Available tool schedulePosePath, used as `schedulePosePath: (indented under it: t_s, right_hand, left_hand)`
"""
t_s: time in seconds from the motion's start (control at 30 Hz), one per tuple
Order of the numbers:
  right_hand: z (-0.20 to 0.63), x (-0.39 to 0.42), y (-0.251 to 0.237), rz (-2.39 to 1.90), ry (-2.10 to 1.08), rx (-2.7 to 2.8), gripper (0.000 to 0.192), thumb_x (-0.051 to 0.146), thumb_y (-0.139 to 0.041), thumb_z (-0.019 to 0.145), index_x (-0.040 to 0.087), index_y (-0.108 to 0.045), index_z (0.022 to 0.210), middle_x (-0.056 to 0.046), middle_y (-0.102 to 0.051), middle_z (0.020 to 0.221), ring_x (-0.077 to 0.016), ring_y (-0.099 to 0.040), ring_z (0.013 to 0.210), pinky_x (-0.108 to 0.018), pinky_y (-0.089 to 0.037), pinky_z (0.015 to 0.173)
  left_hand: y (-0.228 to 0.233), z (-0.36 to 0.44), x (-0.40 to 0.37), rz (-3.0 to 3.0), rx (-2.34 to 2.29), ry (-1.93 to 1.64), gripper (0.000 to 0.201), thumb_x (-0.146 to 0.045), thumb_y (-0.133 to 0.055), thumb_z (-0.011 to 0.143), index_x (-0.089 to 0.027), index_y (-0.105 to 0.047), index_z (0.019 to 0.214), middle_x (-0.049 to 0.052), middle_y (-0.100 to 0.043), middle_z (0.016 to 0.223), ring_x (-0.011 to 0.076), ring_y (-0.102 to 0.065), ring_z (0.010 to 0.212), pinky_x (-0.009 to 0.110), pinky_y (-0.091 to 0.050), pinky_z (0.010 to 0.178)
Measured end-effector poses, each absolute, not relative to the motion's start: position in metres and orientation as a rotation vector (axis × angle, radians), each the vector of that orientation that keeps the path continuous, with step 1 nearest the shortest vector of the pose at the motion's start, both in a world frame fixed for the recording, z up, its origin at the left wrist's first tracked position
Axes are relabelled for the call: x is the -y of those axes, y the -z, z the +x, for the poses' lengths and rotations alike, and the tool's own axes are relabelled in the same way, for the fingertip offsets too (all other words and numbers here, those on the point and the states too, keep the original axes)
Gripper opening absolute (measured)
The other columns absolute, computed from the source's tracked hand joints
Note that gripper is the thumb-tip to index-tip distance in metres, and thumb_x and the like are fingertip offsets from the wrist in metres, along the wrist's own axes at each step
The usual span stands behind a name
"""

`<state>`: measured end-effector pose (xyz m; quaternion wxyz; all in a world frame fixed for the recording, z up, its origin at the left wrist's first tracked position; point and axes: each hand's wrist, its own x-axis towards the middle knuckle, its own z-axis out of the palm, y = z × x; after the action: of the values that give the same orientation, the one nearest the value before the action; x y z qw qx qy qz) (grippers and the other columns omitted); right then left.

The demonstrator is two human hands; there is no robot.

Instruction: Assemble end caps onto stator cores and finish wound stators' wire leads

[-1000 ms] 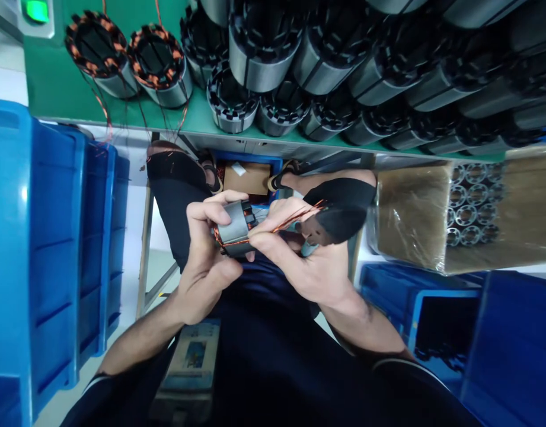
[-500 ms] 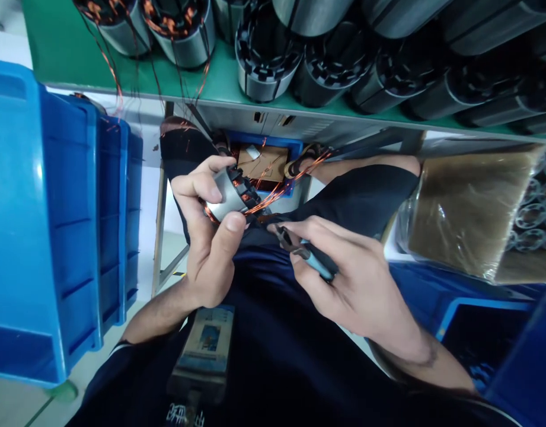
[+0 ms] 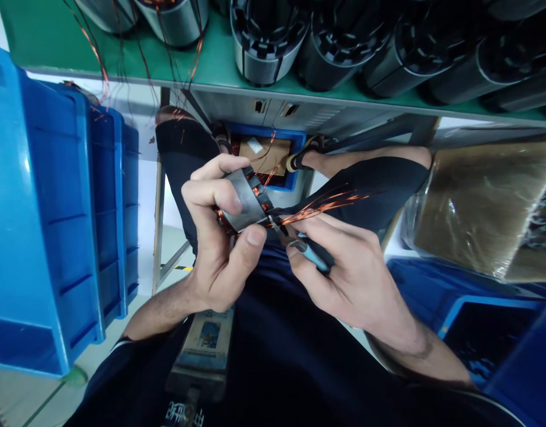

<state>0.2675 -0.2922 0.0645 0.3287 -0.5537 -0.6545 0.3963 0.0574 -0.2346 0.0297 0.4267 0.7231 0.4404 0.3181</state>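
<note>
Risk, wire: the copper strands (image 3: 326, 206) fan out loose toward 3 o'clock from the stator (image 3: 243, 204), and the cutter (image 3: 294, 240) has its tip right at their root; a bite too near the winding would likely nick strands that belong to the coil.
Risk, grip: the left hand (image 3: 214, 237) holds the smooth steel shell by fingertips and thumb only, so a tug from the tool could twist the part or slip it out over the lap (nothing under it but the dark trousers).
Risk, fingers: the left thumb (image 3: 252, 240) lies just beside the cutter's nose, at 9 o'clock of it, and could be caught if the tool skids.
Left hand: wrapped tight around the stator, fingers over the top, thumb pressed on the lower edge.
Right hand (image 3: 348, 267): closed on the cutter's blue handle, at 4 o'clock of the stator; whether the tool's blades are together I cannot tell.
Stator, place: mid-frame, held in the air above the knees, below the green bench (image 3: 54, 47).
Stator, look: a short grey steel cylinder, black insulator at its end, orange copper winding showing at both rims.
Around: more stators (image 3: 266, 44) stand on the bench at 12 o'clock, blue crates (image 3: 41, 213) stack at 9 o'clock, a plastic-lined carton (image 3: 481, 207) sits at 3 o'clock.
</note>
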Motion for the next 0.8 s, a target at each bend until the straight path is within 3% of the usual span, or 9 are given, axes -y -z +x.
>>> schedulePosePath:
  t_s: [0.1,0.23,0.4,0.5,0.6,0.7,0.8]
  right_hand:
    - [0.264,0.294,-0.062,-1.489,-0.990,1.690,0.019,0.013,-0.070,0.109,0.025,-0.079,0.120,-0.003,-0.084,0.101,-0.0190,-0.080,0.089,-0.031,-0.069,0.085]
    - [0.262,0.291,-0.044,-1.455,-0.914,1.633,0.006,0.028,-0.083,0.112,0.023,-0.083,0.116,-0.004,-0.089,0.107,-0.0185,-0.082,0.090,-0.029,-0.066,0.087]
    - [0.263,0.266,0.016,-1.528,-1.223,1.485,0.045,0.054,-0.068,0.120,0.019,-0.084,0.096,-0.001,-0.080,0.083,-0.0142,-0.066,0.073,-0.029,-0.053,0.082]
    - [0.263,0.245,0.063,-1.580,-1.423,1.383,0.064,0.071,-0.060,0.118,0.018,-0.082,0.088,0.000,-0.071,0.070,-0.0142,-0.061,0.070,-0.029,-0.047,0.078]
    - [0.261,0.229,0.105,-1.588,-1.515,1.313,0.083,0.093,-0.054,0.110,0.017,-0.083,0.092,0.001,-0.064,0.061,-0.0136,-0.058,0.061,-0.028,-0.045,0.068]
    - [0.261,0.218,0.130,-1.557,-1.621,1.228,0.092,0.106,-0.055,0.099,0.018,-0.079,0.092,0.001,-0.064,0.060,-0.0123,-0.055,0.053,-0.028,-0.046,0.060]
    - [0.262,0.212,0.131,-1.505,-1.659,1.141,0.088,0.108,-0.064,0.092,0.020,-0.070,0.089,-0.001,-0.070,0.068,-0.0119,-0.060,0.055,-0.027,-0.050,0.059]
  left_hand:
    - [-0.031,0.065,0.235,1.800,-1.181,-1.000,0.023,-0.057,-0.048,0.116,-0.036,-0.043,0.124,0.009,-0.059,0.144,0.0378,-0.064,0.150,0.080,-0.062,0.113]
    - [-0.026,0.066,0.234,1.861,-1.170,-1.003,0.021,-0.053,-0.050,0.119,-0.034,-0.045,0.125,0.008,-0.059,0.138,0.0351,-0.065,0.147,0.074,-0.058,0.120]
    - [0.027,0.064,0.225,1.729,-1.184,-0.997,0.025,-0.054,-0.056,0.122,-0.032,-0.048,0.129,0.009,-0.053,0.138,0.0308,-0.057,0.149,0.059,-0.048,0.130]
    - [0.087,0.067,0.212,1.691,-1.305,-0.949,0.043,-0.072,-0.052,0.119,-0.030,-0.048,0.126,0.011,-0.054,0.134,0.0302,-0.056,0.136,0.056,-0.048,0.128]
    - [0.141,0.070,0.198,1.648,-1.394,-0.958,0.059,-0.089,-0.052,0.111,-0.030,-0.048,0.119,0.011,-0.053,0.128,0.0318,-0.054,0.129,0.059,-0.049,0.126]
    - [0.165,0.070,0.190,1.636,-1.412,-0.966,0.058,-0.088,-0.051,0.111,-0.030,-0.048,0.117,0.011,-0.052,0.126,0.0326,-0.053,0.127,0.064,-0.048,0.126]
    - [0.155,0.065,0.193,1.659,-1.391,-0.969,0.054,-0.082,-0.052,0.113,-0.029,-0.049,0.120,0.012,-0.052,0.128,0.0326,-0.054,0.128,0.066,-0.047,0.128]
